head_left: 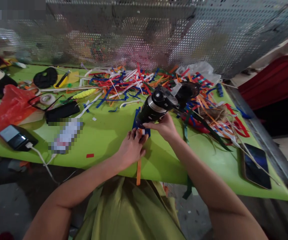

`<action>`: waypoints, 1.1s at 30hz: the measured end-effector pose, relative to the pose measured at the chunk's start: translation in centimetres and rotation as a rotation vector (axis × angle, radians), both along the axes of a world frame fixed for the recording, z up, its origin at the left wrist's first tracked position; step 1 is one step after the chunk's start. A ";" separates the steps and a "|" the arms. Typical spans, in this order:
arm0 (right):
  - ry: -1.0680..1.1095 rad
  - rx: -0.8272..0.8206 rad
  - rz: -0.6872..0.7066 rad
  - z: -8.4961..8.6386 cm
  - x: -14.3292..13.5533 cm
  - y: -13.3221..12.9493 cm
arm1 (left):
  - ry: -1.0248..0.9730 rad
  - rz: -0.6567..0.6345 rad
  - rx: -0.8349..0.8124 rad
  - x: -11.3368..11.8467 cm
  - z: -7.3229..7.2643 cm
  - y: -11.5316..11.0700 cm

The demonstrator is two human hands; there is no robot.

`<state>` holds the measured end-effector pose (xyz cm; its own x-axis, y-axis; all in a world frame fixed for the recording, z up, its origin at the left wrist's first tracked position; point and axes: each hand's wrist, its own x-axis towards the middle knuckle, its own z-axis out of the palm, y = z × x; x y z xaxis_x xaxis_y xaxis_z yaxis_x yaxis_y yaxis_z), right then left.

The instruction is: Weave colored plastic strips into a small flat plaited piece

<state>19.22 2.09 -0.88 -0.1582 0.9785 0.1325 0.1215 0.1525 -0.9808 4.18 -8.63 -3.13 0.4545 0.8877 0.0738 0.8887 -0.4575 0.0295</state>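
Observation:
My right hand [166,126] is wrapped round the lower part of a black bottle [150,111] with a silver neck and an open cap, tilted over the green table. Just left of its base, my left hand [133,150] presses its bent fingers on blue strips [135,120] and a small white and orange piece. From under that hand an orange strip [138,171] runs over the table's front edge. What the left fingertips grip exactly is partly hidden.
Behind lies a pile of coloured strips [123,83] on the green table [103,133]. A phone [256,166] lies at right. At left are a black box [17,137] with a cable, glasses, tape [47,99], and a red bag [15,105]. A perforated metal panel [133,36] stands behind.

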 end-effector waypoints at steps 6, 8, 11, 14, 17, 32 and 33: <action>-0.080 0.063 0.045 -1.0 -2.0 1.3 | -0.004 0.001 0.009 0.0 -0.3 0.0; -0.084 0.090 0.064 -1.6 -2.3 1.8 | -0.008 -0.004 0.011 -0.1 -0.3 0.0; -0.108 0.130 0.094 -2.2 -2.2 2.2 | -0.013 -0.002 0.006 -0.1 -0.2 -0.1; -0.245 0.204 0.150 -1.7 -1.2 2.1 | -0.004 0.009 0.001 0.0 0.0 -0.1; -0.518 0.297 0.165 0.5 1.0 1.1 | -0.007 0.007 -0.006 0.0 0.0 -0.1; -1.139 -0.048 -0.114 1.6 12.7 -7.9 | -0.018 -0.031 -0.004 -0.3 -0.3 -0.5; -1.066 -0.042 -0.091 1.4 12.5 -7.9 | -0.016 -0.032 -0.004 -0.3 -0.3 -0.5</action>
